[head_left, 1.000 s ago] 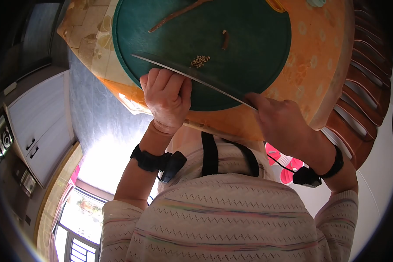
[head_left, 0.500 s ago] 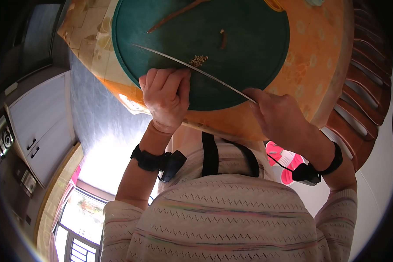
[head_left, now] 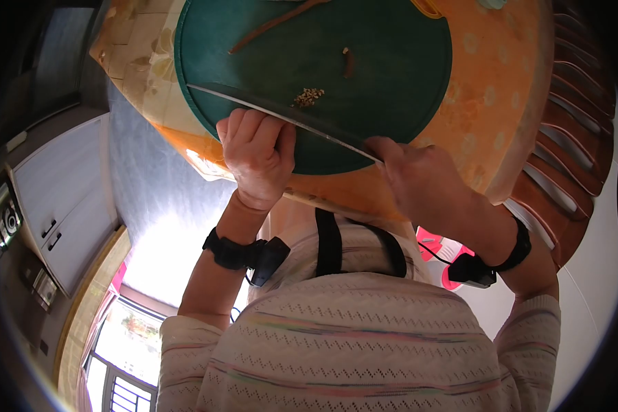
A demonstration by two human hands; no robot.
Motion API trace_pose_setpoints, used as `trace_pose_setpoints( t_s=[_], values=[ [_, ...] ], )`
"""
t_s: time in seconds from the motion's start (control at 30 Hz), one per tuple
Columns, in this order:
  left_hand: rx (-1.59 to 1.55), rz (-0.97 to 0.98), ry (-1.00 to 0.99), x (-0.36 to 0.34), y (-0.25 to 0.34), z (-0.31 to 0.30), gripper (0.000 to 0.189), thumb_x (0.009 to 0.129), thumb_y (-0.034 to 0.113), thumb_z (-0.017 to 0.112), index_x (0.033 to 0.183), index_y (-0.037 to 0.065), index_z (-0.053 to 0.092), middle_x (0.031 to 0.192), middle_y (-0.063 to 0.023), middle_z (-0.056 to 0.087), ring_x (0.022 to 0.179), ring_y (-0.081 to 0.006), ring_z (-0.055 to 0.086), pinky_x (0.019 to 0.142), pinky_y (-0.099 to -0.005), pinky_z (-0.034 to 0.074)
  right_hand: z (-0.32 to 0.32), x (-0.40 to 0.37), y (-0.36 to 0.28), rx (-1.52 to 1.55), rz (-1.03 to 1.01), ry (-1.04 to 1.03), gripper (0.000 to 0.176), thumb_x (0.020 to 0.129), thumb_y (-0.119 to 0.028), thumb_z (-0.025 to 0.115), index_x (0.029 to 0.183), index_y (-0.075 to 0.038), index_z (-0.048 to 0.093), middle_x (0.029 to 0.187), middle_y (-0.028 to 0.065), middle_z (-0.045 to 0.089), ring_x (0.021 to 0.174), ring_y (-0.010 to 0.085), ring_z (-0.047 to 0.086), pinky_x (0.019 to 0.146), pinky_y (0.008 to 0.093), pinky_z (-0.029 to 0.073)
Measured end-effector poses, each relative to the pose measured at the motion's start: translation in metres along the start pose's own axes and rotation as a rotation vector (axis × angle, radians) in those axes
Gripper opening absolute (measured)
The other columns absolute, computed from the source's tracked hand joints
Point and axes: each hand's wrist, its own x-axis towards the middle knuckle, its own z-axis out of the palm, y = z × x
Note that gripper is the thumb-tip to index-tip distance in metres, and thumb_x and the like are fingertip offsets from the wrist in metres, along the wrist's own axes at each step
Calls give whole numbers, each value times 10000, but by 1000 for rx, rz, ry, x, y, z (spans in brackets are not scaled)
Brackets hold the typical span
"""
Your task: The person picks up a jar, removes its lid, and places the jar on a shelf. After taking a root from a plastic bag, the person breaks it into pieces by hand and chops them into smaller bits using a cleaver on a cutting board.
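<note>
My right hand (head_left: 422,172) is closed round the handle of a long knife (head_left: 336,140), its blade slanting across a round green cutting board (head_left: 398,82). My left hand (head_left: 257,154) rests at the board's near edge, fingers curled against the blade's near side. Whatever those fingers grip, if anything, is hidden. Just beyond the blade lies a small heap of chopped bits (head_left: 308,97). Farther off are a short brown piece with a pale end (head_left: 349,63) and a long, thin brown root-like stick (head_left: 278,27).
Beneath the board is a table with an orange patterned cloth (head_left: 487,103). A yellow-orange loop (head_left: 429,8) shows at the board's far edge. To the right stands a brown slatted chair (head_left: 563,165). White cabinets (head_left: 65,199) are at the left.
The knife and my right hand have shifted left and slightly toward me. The chopped heap now lies apart from the blade. My left hand has barely moved.
</note>
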Motion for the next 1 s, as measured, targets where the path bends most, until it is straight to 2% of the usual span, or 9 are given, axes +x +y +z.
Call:
trace_pose_setpoints(
  t_s=[0.17, 0.27, 0.3, 0.37, 0.5, 0.57, 0.67, 0.73, 1.0],
  values=[
    [3, 11, 3, -1, -1, -2, 178, 640, -16, 708, 775, 91, 667, 747, -7, 588, 717, -194, 537, 685, -314, 361, -5, 2, 4, 94, 27, -13, 215, 887, -75, 534, 1088, -6, 567, 690, 155, 614, 599, 334, 615, 530, 395, 487],
    [-1, -41, -56, -3, 1, -4, 140, 702, -27, 704, 809, 51, 661, 808, -45, 626, 788, -220, 568, 747, -324, 391, -11, -4, 6, 220, 24, 6, 224, 890, -70, 532, 1098, 7, 567, 666, 165, 602, 602, 335, 616, 537, 395, 484],
    [-3, -33, -46, -2, 1, -3, 141, 699, -25, 707, 809, 52, 663, 804, -42, 627, 782, -215, 568, 743, -321, 390, -10, -6, 7, 217, 23, 4, 224, 890, -70, 532, 1098, 7, 567, 666, 165, 602, 602, 335, 616, 537, 395, 484],
    [-6, -27, -36, -3, 0, -3, 143, 697, -23, 709, 810, 53, 664, 801, -39, 628, 777, -210, 568, 739, -319, 390, -7, -9, 7, 180, -4, 56, 181, 835, -46, 566, 1006, 14, 556, 629, 146, 595, 566, 321, 607, 514, 401, 481],
    [-10, -25, -33, -3, -1, -3, 139, 685, -24, 712, 792, 52, 663, 796, -37, 627, 768, -211, 568, 729, -316, 385, -13, -12, 5, 169, 16, 24, 180, 847, -46, 559, 1015, 15, 560, 615, 142, 589, 561, 316, 607, 508, 395, 480],
    [-12, -27, -31, -3, -1, -2, 139, 681, -24, 712, 786, 52, 663, 793, -37, 625, 764, -212, 567, 727, -316, 383, -11, -12, 8, 170, -5, 8, 226, 888, -48, 527, 1103, 15, 557, 627, 160, 577, 567, 326, 601, 522, 387, 473],
    [-21, -32, -26, -2, -1, -2, 139, 678, -29, 710, 779, 52, 660, 790, -39, 621, 760, -218, 566, 723, -317, 378, -13, -8, 7, 159, 1, -36, 218, 889, -47, 525, 1097, 10, 555, 622, 158, 575, 562, 327, 599, 519, 388, 474],
    [-4, 4, -2, -1, 1, 3, 171, 639, -15, 714, 767, 90, 670, 746, -10, 596, 713, -194, 547, 685, -313, 369, -9, -6, 10, 128, -4, -31, 211, 890, -48, 524, 1091, 8, 553, 619, 155, 575, 562, 328, 598, 519, 389, 475],
    [-3, 14, -12, 1, -2, -3, 190, 635, -21, 710, 793, 78, 673, 754, -11, 599, 710, -197, 543, 688, -315, 370, 1, 1, 5, 60, -3, 7, 182, 891, -73, 533, 1056, -2, 560, 632, 150, 595, 578, 332, 608, 529, 393, 486]
  ],
)
